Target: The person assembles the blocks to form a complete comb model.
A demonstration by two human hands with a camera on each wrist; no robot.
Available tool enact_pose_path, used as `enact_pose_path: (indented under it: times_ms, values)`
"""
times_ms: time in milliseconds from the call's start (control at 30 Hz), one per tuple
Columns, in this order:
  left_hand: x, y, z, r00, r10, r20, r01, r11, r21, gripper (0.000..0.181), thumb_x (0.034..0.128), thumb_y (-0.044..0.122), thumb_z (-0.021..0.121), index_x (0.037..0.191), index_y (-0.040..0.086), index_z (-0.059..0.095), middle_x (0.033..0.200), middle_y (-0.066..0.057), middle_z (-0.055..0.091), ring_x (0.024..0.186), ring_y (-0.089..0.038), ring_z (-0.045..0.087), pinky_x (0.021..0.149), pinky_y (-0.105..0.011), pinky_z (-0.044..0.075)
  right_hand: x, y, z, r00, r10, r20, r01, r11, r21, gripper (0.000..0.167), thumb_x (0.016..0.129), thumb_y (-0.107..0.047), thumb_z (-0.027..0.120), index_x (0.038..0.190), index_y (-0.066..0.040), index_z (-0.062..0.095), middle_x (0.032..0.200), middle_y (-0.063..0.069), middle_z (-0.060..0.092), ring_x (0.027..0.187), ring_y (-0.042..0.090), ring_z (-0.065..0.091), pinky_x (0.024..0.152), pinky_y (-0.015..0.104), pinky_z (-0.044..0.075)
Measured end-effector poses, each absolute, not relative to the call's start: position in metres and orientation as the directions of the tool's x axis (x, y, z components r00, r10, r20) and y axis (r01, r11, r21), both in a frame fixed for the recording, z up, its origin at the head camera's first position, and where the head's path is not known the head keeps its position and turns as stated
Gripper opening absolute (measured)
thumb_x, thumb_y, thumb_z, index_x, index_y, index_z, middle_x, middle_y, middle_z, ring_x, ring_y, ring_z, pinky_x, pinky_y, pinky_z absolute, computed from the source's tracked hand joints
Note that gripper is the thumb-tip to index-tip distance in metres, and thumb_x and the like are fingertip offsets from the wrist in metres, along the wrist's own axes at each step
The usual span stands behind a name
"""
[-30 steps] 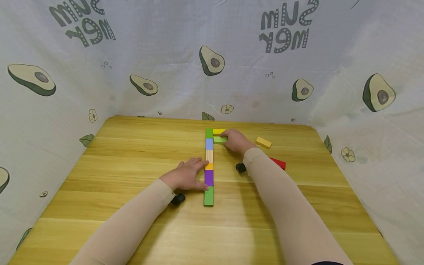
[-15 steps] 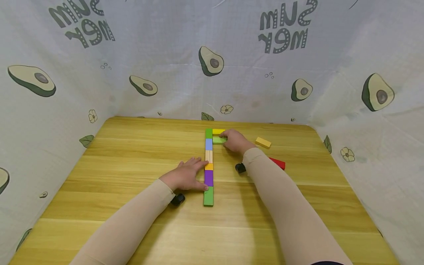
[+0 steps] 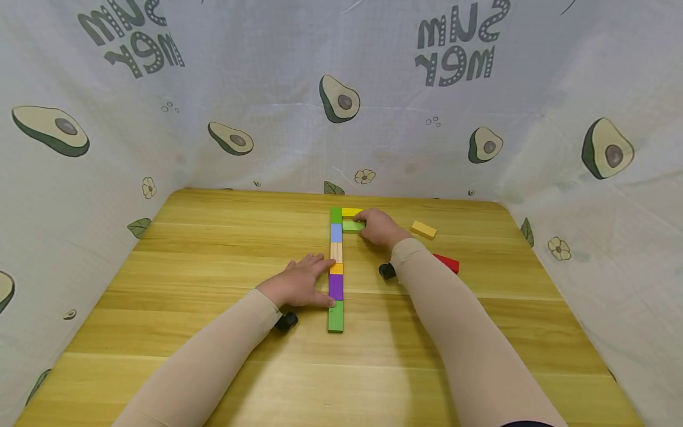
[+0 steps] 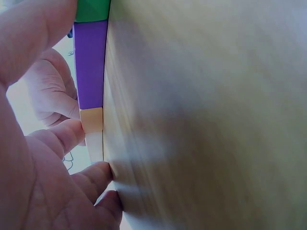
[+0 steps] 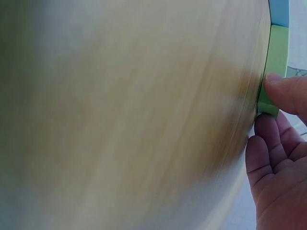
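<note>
The purple block (image 3: 336, 287) lay flat on the table (image 3: 256, 379) as part of a straight column. Directly nearer the person than the purple block was a green block (image 3: 335, 317). Beyond the purple block, away from the person, came an orange block (image 3: 336, 269), a pale wooden piece (image 3: 336, 252), a blue block (image 3: 336, 232) and, at the far end, a darker green block (image 3: 336, 214).

The left hand (image 3: 300, 283) was just left of the purple block, its fingers loosely spread and gripping nothing; the thumb touched the column at the purple block's near end, and a fingertip rested by the orange block beyond it.

The right hand (image 3: 380, 228) was beyond the purple block and to its right. Its thumb and fingers were drawn in, pinching the outer end of a light green block (image 3: 351, 226), which extended rightward from beside the blue block. Just past that, a yellow block (image 3: 351, 212) ran rightward from the darker green block.

Well to the right of the purple block and farther off lay a loose amber block (image 3: 424, 229) and a red block (image 3: 447, 263), the latter partly hidden by the right sleeve (image 3: 459, 320).
</note>
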State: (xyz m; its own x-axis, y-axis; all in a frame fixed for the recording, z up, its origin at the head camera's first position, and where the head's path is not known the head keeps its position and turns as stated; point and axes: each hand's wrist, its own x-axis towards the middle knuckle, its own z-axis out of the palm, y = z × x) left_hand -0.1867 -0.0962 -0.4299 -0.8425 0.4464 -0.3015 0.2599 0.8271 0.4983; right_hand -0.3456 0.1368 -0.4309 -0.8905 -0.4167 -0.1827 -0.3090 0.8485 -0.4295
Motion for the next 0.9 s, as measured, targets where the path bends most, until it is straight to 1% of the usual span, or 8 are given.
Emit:
enact_pose_path:
  times_ms: [333,700,900]
  values:
    - [-0.1869,-0.0956,-0.4300,-0.842,0.449,-0.298,0.261,0.824,0.502,0.097,0.0880,0.055,0.080,0.167,0.025,0.032,0.176,-0.012,0.021,0.165,-0.035,0.012,0.131,-0.064,0.010,-0.3438,0.1339,-0.4295,-0.898,-0.385,-0.212,-0.277,0.870,-0.409,0.048,0.101,-0.009,0.065,0.149,-0.007,0.060,0.154,0.016,0.057,0.144,0.035,0.051,0.126,0.050,0.037]
    - [-0.1869,-0.0962,-0.4303,-0.843,0.453,-0.292,0.267,0.822,0.503,0.097,0.0880,0.056,0.080,0.167,0.025,0.032,0.176,-0.012,0.021,0.165,-0.035,0.012,0.131,-0.065,0.010,-0.3430,0.1348,-0.4289,-0.899,-0.388,-0.204,-0.288,0.873,-0.393,0.049,0.101,-0.010,0.065,0.150,-0.007,0.059,0.153,0.017,0.057,0.145,0.036,0.049,0.126,0.050,0.036]
    - [-0.1871,-0.0962,-0.4307,-0.842,0.454,-0.292,0.269,0.822,0.502,0.097,0.0882,0.056,0.080,0.167,0.025,0.032,0.177,-0.012,0.020,0.165,-0.035,0.012,0.131,-0.065,0.010,-0.3431,0.1336,-0.4296,-0.901,-0.384,-0.201,-0.282,0.871,-0.403,0.049,0.101,-0.010,0.066,0.150,-0.007,0.059,0.154,0.016,0.057,0.144,0.035,0.050,0.126,0.050,0.036]
